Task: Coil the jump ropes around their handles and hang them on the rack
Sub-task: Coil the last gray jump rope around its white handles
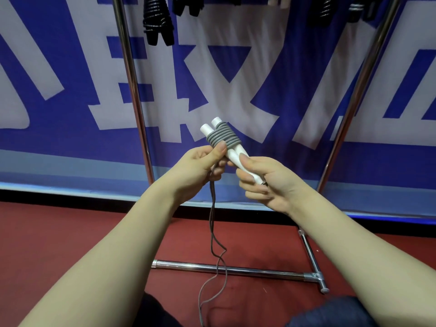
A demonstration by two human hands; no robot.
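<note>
Two white jump-rope handles (212,127) lie side by side, tilted up and to the left, with several turns of grey rope (223,136) wound round their upper half. My right hand (264,182) grips the lower ends of the handles. My left hand (203,166) holds the rope just below the coil, thumb pressed against the wraps. The loose rope (213,234) hangs from my left hand down to the floor in a loop. The metal rack (132,74) stands right behind, with black coiled ropes (157,22) hanging at the top.
The rack's second upright (358,95) rises on the right. Its base bar (231,270) and foot (313,260) lie on the red floor below my hands. A blue and white banner (236,67) covers the wall behind. More dark coiled ropes (325,10) hang at the top right.
</note>
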